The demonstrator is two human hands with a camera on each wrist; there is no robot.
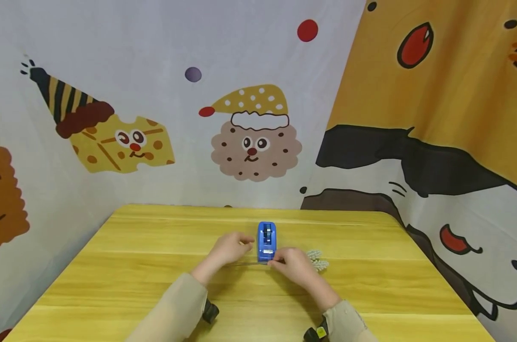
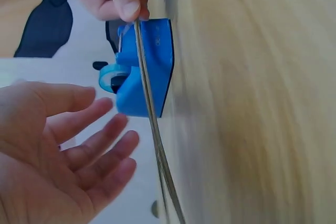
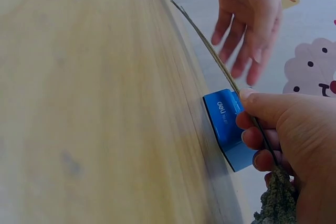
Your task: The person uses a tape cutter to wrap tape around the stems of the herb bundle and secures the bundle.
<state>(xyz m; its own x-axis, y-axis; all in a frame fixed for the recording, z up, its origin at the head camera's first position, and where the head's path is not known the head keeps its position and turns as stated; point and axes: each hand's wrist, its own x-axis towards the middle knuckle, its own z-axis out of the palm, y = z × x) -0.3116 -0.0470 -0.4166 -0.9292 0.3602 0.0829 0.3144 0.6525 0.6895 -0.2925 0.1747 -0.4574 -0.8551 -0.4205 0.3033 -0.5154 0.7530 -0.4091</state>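
Observation:
My right hand (image 1: 296,267) pinches the thin stems of a bunch of dried flowers (image 3: 277,199) between thumb and fingers. Its pale, knobbly heads stick out on the right side of that hand. From the pinch, the bare stems (image 2: 150,103) run leftward, parting slightly near their ends. Just behind them a blue tape dispenser (image 1: 267,248) stands on the table, with a roll of tape (image 2: 107,75) in it. My left hand (image 1: 231,248) hovers to the left of the dispenser, its fingers loosely spread and nothing in them.
A wood-grain table (image 1: 126,266) lies under both hands, its far edge against a cloth backdrop (image 1: 155,38) printed with cartoon figures. Each wrist wears a small black camera, such as the one on the left wrist (image 1: 210,312).

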